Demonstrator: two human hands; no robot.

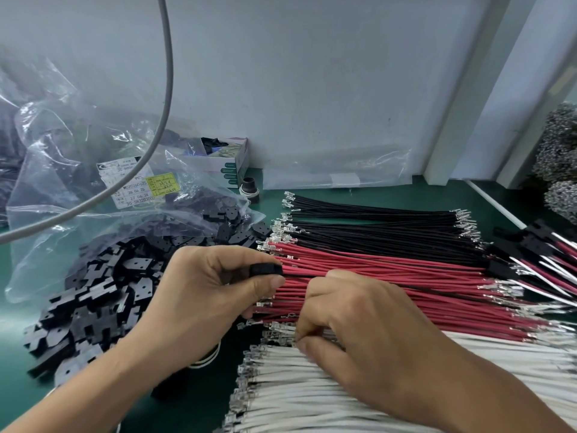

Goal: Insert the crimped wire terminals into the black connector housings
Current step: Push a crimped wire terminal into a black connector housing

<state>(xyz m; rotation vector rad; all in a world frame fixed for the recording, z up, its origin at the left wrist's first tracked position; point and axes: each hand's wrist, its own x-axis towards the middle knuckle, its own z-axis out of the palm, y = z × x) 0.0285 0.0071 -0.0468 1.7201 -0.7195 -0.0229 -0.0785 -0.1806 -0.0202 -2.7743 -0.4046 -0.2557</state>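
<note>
Fingers of our left hand (206, 285) pinch a black connector housing (266, 269) over the red wires (390, 276). Our right hand (352, 323) curls onto white wires (299, 389), pinching terminals (281, 331). Loose housings (103, 285) spill from a plastic bag (62, 170) at left.

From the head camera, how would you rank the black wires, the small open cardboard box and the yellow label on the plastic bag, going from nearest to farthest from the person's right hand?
Measured from the right hand:
1. Black wires: just beyond the red bundle, ahead of the hand.
2. Yellow label: on the plastic bag, far left and ahead.
3. Cardboard box: against the back wall, ahead and left.
</note>
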